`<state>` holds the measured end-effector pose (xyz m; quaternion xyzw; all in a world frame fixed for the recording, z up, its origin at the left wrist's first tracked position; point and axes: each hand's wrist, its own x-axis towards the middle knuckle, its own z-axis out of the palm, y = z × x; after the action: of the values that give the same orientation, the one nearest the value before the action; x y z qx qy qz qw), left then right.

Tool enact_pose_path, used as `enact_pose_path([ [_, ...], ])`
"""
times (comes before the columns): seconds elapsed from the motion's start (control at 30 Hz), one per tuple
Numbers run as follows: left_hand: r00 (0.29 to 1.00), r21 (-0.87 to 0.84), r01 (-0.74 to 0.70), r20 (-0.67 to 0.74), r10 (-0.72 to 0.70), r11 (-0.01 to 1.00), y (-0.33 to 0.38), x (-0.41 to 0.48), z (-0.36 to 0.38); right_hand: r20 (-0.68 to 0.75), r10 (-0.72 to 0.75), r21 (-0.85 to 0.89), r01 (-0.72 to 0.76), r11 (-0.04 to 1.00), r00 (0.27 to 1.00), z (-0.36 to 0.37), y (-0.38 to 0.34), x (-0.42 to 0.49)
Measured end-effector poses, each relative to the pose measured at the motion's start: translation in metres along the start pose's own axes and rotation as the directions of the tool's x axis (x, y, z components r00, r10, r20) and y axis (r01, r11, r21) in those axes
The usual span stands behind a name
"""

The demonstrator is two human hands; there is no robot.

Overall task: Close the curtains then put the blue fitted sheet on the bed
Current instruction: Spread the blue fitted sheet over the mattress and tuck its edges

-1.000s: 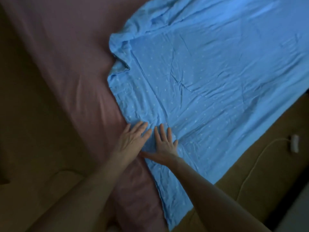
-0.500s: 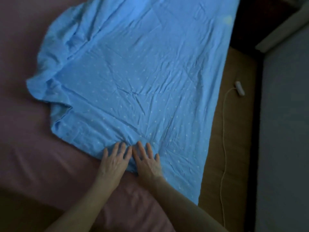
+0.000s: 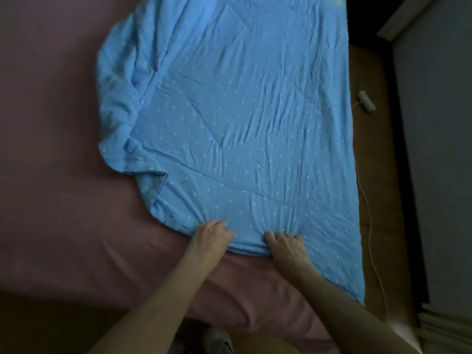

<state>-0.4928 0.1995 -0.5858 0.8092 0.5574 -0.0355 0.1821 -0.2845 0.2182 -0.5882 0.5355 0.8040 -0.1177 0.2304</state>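
The blue fitted sheet of thin cotton-like cloth sprinkled with small pale dots (image 3: 242, 129) lies spread over the bed, stretching away from both hands and covering the side of the mattress beyond the right hand. Its surface is crumpled, with fine creases and a few long fold lines. Its edge, beyond and left of the left hand, is bunched into soft rolled ridges. The near hem runs in a shallow curve between the two hands.

The left hand (image 3: 212, 236) has its fingers curled into the hem, bunching cloth under the knuckles. The right hand (image 3: 287, 246), near it, grips the same hem in the same way, and small tight wrinkles fan out from both.

Under the sheet, and bare to the left of the left hand, is the smooth dusty-pink cover of the bed (image 3: 58, 175).

Past the right hand a thin white cord with an oblong switch (image 3: 366, 100) lies on the brown floor (image 3: 375, 187), beside a flat grey surface (image 3: 439, 149).
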Motion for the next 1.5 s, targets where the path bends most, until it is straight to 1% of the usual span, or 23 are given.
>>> enact_pose_path([
  [0.1,0.997,0.029,-0.031,-0.063,0.032,0.999,-0.009,-0.002,-0.013,0.113,0.062,0.025,-0.066,0.998,0.992,-0.011,-0.003,0.008],
  [0.17,1.0,0.047,0.005,-0.027,-0.003,0.999,-0.025,-0.005,-0.026,0.151,0.119,0.02,-0.123,0.992,0.981,-0.011,-0.011,0.014],
  [0.27,0.994,0.059,0.105,0.028,-0.107,0.993,-0.055,-0.007,-0.045,0.172,0.216,-0.013,-0.217,0.976,0.961,-0.01,-0.019,0.026],
  [0.33,0.992,0.026,0.107,0.065,-0.108,0.994,-0.066,-0.003,-0.047,0.184,0.256,-0.026,-0.256,0.966,0.949,-0.01,-0.021,0.034],
  [0.43,0.983,0.049,0.112,0.142,-0.118,0.992,-0.068,0.002,-0.048,0.173,0.258,-0.054,-0.252,0.966,0.95,-0.013,-0.021,0.039],
  [0.53,0.981,0.091,0.056,0.179,-0.072,0.994,-0.074,0.006,-0.052,0.238,0.296,-0.09,-0.283,0.955,0.925,-0.016,-0.022,0.045],
  [0.63,0.978,0.154,0.043,0.193,-0.073,0.987,-0.093,0.014,-0.065,0.151,0.299,-0.052,-0.294,0.954,0.942,-0.017,-0.023,0.055],
  [0.73,0.935,0.183,-0.039,0.353,-0.029,0.982,-0.094,0.016,-0.069,0.048,0.213,-0.024,-0.212,0.977,0.976,-0.009,-0.013,0.041],
  [0.77,0.91,0.157,-0.072,0.415,0.0,0.985,-0.09,0.013,-0.07,0.057,0.179,-0.043,-0.176,0.983,0.982,-0.006,-0.009,0.033],
  [0.83,0.866,0.107,-0.116,0.497,0.048,0.987,-0.081,0.006,-0.076,0.257,0.176,-0.073,-0.163,0.984,0.95,-0.019,-0.011,0.023],
  [0.9,0.86,0.062,-0.131,0.504,0.083,0.989,-0.081,0.0,-0.082,0.353,0.152,-0.083,-0.13,0.988,0.923,-0.033,-0.015,0.023],
  [0.93,0.877,0.017,-0.119,0.47,0.097,0.993,-0.086,-0.003,-0.084,0.424,0.153,-0.09,-0.126,0.988,0.893,-0.047,-0.019,0.028],
  [0.97,0.91,-0.039,-0.11,0.399,0.117,0.993,-0.093,-0.007,-0.088,0.474,0.153,-0.097,-0.121,0.988,0.867,-0.062,-0.026,0.034],
  [1.0,0.946,-0.073,-0.131,0.291,0.146,0.989,-0.106,-0.012,-0.092,0.492,0.131,-0.065,-0.114,0.991,0.86,-0.077,-0.038,0.043],
  [1.07,0.982,-0.095,-0.16,0.086,0.168,0.983,-0.132,-0.022,-0.096,0.418,0.046,0.078,-0.086,0.993,0.907,-0.104,-0.074,0.061],
  [1.13,0.992,-0.06,-0.097,-0.082,0.092,0.994,-0.164,-0.027,-0.104,0.226,-0.01,0.249,-0.048,0.967,0.974,-0.127,-0.122,0.076],
  [1.17,0.992,-0.021,-0.06,-0.11,0.057,0.998,-0.185,-0.028,-0.108,0.11,-0.03,0.324,-0.007,0.946,0.994,-0.134,-0.151,0.083],
  [1.2,0.994,0.03,-0.031,-0.1,0.033,0.999,-0.203,-0.025,-0.111,0.012,-0.049,0.363,0.041,0.931,0.999,-0.137,-0.176,0.09],
  [1.27,0.999,0.158,-0.017,-0.038,0.023,0.987,-0.233,-0.016,-0.113,-0.08,-0.023,0.372,0.051,0.927,0.997,-0.134,-0.218,0.105],
  [1.3,0.999,0.204,-0.031,-0.035,0.039,0.978,-0.242,-0.01,-0.112,-0.124,0.024,0.358,0.022,0.934,0.992,-0.131,-0.231,0.114],
  [1.37,0.989,0.272,-0.067,-0.107,0.099,0.96,-0.251,-0.002,-0.111,-0.19,0.119,0.309,-0.056,0.949,0.975,-0.122,-0.249,0.131],
  [1.4,0.986,0.306,-0.085,-0.112,0.125,0.948,-0.255,0.001,-0.112,-0.212,0.169,0.296,-0.101,0.95,0.963,-0.118,-0.256,0.137],
  [1.5,0.974,0.392,-0.142,-0.109,0.199,0.909,-0.261,0.004,-0.11,-0.247,0.235,0.277,-0.163,0.947,0.94,-0.118,-0.266,0.142],
])
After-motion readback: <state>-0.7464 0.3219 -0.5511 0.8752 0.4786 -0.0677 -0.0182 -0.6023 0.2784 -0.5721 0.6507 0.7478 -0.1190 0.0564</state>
